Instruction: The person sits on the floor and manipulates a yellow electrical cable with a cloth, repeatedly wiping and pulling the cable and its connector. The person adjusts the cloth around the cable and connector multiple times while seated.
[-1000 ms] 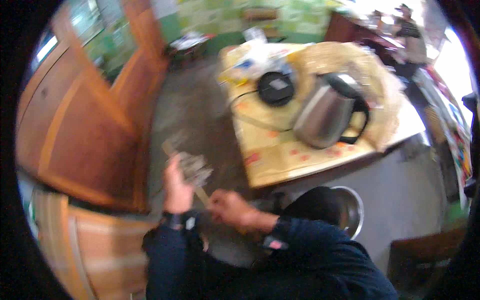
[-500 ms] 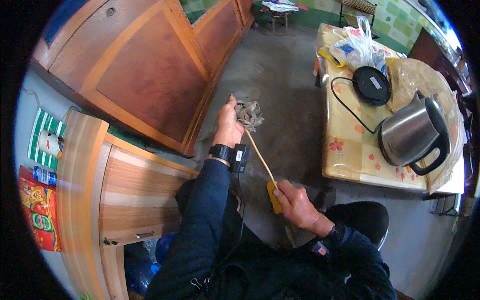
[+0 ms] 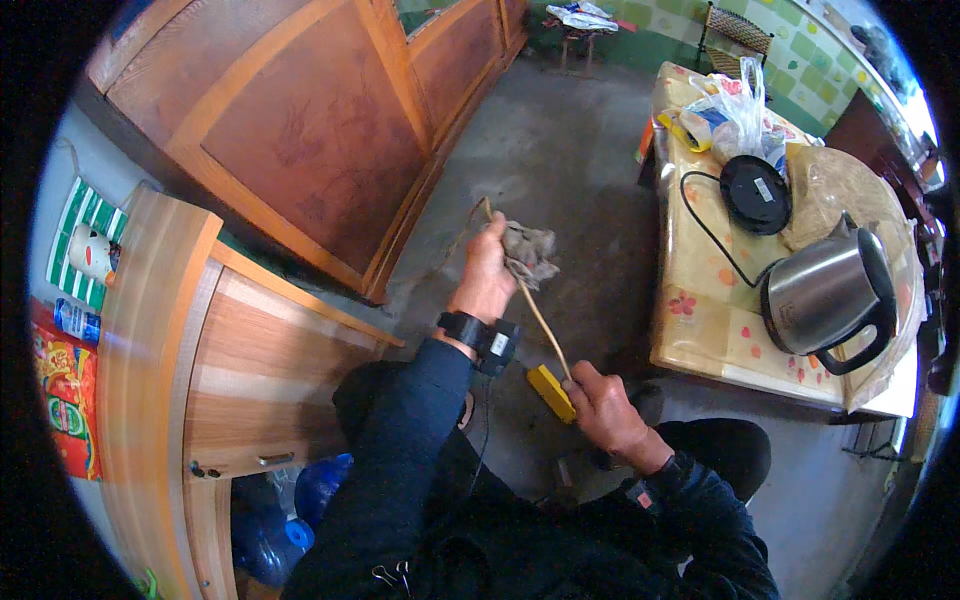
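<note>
My left hand (image 3: 485, 272) is closed round a crumpled grey rag (image 3: 530, 252), held out over the floor. A thin tan cord (image 3: 543, 325) passes through the rag, and a loose stretch of it curls out beyond the fingers. Nearer to me, my right hand (image 3: 610, 412) grips the same cord between thumb and fingers, so it runs fairly straight between both hands. Right beside the right fingers is a yellow oblong block (image 3: 552, 393); whether the cord joins it is hidden by the hand.
At right stands a table with a flowered cover (image 3: 690, 325), bearing a steel kettle (image 3: 830, 290), its black base (image 3: 755, 194) and plastic bags (image 3: 735, 115). A wooden cabinet (image 3: 290, 370) stands at left, large blue bottles (image 3: 265, 540) below. Brown panelled furniture (image 3: 310, 140) lines the far left.
The view has shifted, so the furniture sits a little lower. My left hand with the rag has tilted, and cord now shows beyond it. More of the yellow block is visible beside my right hand.
</note>
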{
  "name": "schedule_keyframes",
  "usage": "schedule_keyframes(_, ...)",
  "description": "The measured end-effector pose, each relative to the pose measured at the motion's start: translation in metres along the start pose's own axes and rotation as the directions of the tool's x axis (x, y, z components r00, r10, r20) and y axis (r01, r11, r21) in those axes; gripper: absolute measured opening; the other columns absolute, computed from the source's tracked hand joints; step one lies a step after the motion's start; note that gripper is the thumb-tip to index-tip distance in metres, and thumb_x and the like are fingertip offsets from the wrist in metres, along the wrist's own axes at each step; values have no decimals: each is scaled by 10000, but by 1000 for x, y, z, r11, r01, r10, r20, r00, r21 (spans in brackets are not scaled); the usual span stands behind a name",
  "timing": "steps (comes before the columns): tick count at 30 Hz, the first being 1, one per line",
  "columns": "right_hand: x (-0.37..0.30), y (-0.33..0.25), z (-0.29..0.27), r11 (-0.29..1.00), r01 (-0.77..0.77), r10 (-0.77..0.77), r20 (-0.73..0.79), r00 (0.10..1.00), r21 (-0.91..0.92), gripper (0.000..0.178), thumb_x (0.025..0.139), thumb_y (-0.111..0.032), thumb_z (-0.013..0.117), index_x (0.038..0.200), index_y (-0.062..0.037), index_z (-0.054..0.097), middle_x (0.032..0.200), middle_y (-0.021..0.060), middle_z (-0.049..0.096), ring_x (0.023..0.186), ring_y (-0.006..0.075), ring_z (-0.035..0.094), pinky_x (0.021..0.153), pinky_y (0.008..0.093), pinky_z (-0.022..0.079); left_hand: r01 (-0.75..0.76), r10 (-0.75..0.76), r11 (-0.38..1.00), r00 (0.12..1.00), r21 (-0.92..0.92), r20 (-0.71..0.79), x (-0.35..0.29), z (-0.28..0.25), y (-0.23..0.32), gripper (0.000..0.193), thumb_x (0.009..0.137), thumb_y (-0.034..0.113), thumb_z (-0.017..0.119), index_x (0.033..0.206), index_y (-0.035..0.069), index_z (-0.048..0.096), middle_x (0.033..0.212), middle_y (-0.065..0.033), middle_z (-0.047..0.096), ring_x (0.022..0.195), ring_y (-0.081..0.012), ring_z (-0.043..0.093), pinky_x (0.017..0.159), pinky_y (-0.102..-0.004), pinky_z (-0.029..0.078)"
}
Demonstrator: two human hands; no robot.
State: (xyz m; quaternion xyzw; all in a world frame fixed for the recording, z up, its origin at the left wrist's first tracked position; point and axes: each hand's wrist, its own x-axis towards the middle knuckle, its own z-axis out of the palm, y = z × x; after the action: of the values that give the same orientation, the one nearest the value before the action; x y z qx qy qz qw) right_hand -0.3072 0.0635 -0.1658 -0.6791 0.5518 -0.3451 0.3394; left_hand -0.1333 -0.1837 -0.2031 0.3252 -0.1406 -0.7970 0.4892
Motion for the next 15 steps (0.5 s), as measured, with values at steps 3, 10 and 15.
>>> schedule_keyframes(3,1,0,3,1000,-12,12,19,1000,5,100,1016,-75,660,1021,-30,570,743,276,597,694,512,622,587,547,470,-36,40,998,996,45,-85,-9,9,-13,303,1120,370,550,1066,76,599,895,-160,709,830,-351,744,703,-539,609)
schedule_keyframes(10,-27,-10,10,992,-93,72,227,971,80,119,1015,-76,668,1062,-30,569,751,274,608,669,500,638,571,534,488,-61,87,990,974,128,-210,58,-71,2,304,1132,344,495,1063,77,620,917,-133,736,757,-281,726,617,-448,576)
schedule_keyframes(15,-36,-10,4,988,-127,90,343,935,85,120,1025,-100,663,1066,-16,588,745,260,610,649,448,642,579,494,501,-72,153,970,923,232,-354,93,-122,-1,274,1102,337,582,1041,76,634,880,-109,705,719,-279,697,623,-430,570)
